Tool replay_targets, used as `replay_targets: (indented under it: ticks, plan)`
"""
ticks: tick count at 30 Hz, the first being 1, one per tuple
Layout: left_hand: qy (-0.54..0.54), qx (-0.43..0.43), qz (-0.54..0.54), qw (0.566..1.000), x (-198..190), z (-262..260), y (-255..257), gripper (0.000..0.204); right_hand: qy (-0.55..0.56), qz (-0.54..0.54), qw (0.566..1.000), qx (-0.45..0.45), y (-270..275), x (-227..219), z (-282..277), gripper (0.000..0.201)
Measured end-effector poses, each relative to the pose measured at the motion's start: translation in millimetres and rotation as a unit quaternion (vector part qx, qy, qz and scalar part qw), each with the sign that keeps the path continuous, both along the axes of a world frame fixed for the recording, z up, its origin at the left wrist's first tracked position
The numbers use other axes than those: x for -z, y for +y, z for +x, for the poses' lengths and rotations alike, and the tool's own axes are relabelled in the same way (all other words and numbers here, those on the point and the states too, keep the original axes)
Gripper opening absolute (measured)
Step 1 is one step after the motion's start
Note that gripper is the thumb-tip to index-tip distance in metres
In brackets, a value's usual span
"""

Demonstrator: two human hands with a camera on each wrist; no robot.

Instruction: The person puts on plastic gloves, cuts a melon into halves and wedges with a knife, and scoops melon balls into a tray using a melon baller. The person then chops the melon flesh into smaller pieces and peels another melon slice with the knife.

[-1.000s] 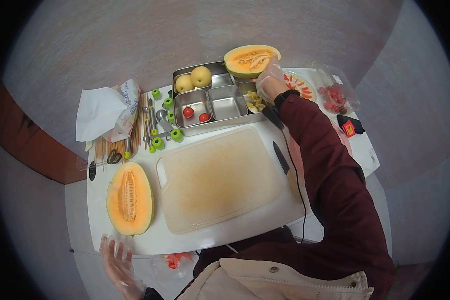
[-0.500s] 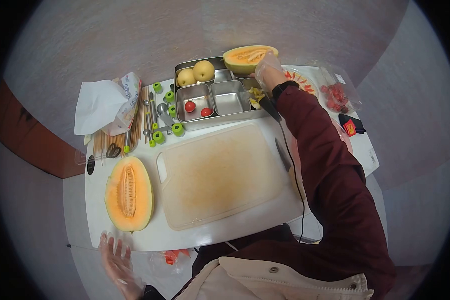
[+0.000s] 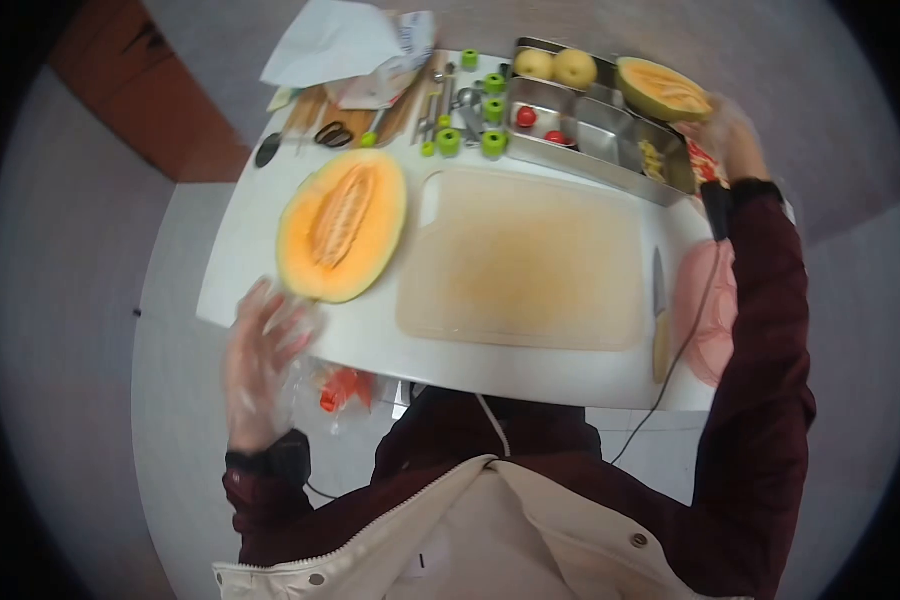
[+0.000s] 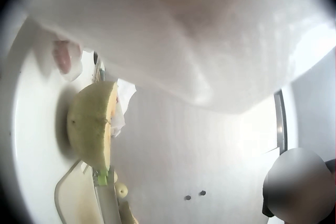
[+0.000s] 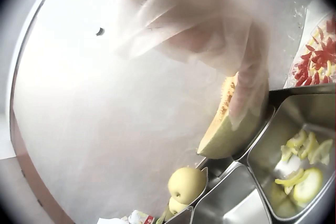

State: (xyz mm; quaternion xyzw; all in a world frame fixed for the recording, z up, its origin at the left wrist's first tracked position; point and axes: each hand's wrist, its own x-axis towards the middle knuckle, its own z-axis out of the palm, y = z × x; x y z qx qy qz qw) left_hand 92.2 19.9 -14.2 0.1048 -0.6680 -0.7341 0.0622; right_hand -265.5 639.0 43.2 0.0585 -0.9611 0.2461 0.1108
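Upper right, the right hand (image 3: 735, 135) grips one melon half (image 3: 660, 90); mid-left, the left hand (image 3: 257, 360), fingers apart, hovers near another half (image 3: 345, 225).

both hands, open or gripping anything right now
Left hand: open, holding nothing.
Right hand: closed on one end of the far melon half.

The head camera looks forward and steeply down from above, far enough back to take in the table (image 3: 370, 335) and both hands. The left wrist camera looks low across the tabletop, turned sideways, the left hand (image 3: 260, 360) looming close; it shares the near melon half (image 3: 342, 225) with the head view. The right wrist camera, close to the right hand (image 3: 732, 135), faces the far melon half (image 3: 660, 90) and steel tray (image 3: 600, 170), both also in the head view.
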Motion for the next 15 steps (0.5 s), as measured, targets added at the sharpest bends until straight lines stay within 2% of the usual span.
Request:
replay_targets:
  ticks: [1,2,3,5,7,8,9,11,12,15]
  plan:
    - [0.0,-0.012,-0.002,1.0,0.5,-6.9,0.8,0.079,-0.099,-0.176,0.979,-0.015,-0.6,-6.0,-1.2,0.053]
    - [-0.047,0.003,0.05,0.998,4.0,-13.2,0.6,0.072,-0.063,-0.319,0.943,0.065,-21.9,-17.6,10.9,0.057]
    - [-0.095,0.019,0.102,0.99,6.0,-17.9,0.5,0.066,-0.028,-0.454,0.879,0.147,-40.5,-31.1,31.9,0.06]
    - [-0.093,0.019,0.105,0.99,4.3,-26.6,2.4,0.063,-0.042,-0.504,0.858,0.086,-40.6,-56.0,61.0,0.063]
    - [-0.092,0.024,0.106,0.99,-3.1,-32.9,10.3,0.061,0.054,-0.421,0.906,0.005,-68.4,-70.1,129.6,0.068]
    - [-0.098,0.024,0.097,0.99,-13.6,-35.9,16.3,0.062,0.053,-0.312,0.944,0.098,-116.9,-92.3,176.1,0.076]
    - [-0.104,0.024,0.087,0.99,-19.4,-39.9,17.3,0.062,0.053,-0.196,0.961,0.188,-154.0,-105.2,216.3,0.084]
    - [-0.12,0.007,0.096,0.988,-11.5,-56.1,10.1,0.065,0.144,-0.108,0.983,0.025,-115.0,-72.9,245.3,0.095]
    - [-0.136,-0.006,0.107,0.985,-6.1,-59.7,8.0,0.068,0.141,-0.108,0.984,0.022,-113.7,-59.2,266.2,0.095]
    - [-0.112,-0.01,0.075,0.991,-26.0,-55.4,25.9,0.072,0.056,-0.249,0.96,-0.114,-106.7,-21.5,327.6,0.084]
